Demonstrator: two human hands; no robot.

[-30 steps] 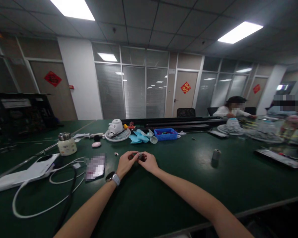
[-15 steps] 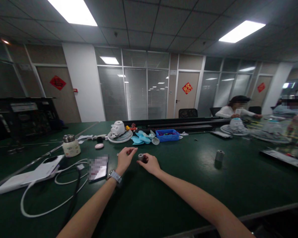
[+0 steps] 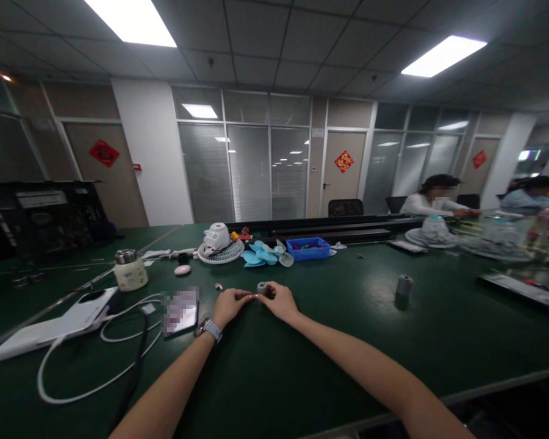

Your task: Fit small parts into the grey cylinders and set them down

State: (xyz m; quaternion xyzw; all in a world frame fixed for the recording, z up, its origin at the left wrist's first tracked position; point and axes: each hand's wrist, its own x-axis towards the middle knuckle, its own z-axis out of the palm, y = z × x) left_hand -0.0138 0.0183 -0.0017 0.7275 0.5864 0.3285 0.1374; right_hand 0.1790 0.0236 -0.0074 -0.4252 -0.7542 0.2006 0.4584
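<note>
A small grey metal cylinder with a hole in its top stands upright near the middle of the green table. My right hand is closed around it from the right, thumb in front. My left hand, a watch on its wrist, has thumb and fingers pinched together beside the cylinder's lower left. Its fingertips meet the right thumb tip; whatever they may hold is too small to make out. A similar grey cylinder stands apart on the right.
Behind my hands are blue fan blades, a white fan body and a blue basket. On the left are a phone, a white cable, a jar and a small pinkish piece. A person sits far right.
My left hand has come down and its pinched fingertips now meet the right thumb by the cylinder. The cylinder and right hand have barely shifted. The small pinkish piece shows more fully.
</note>
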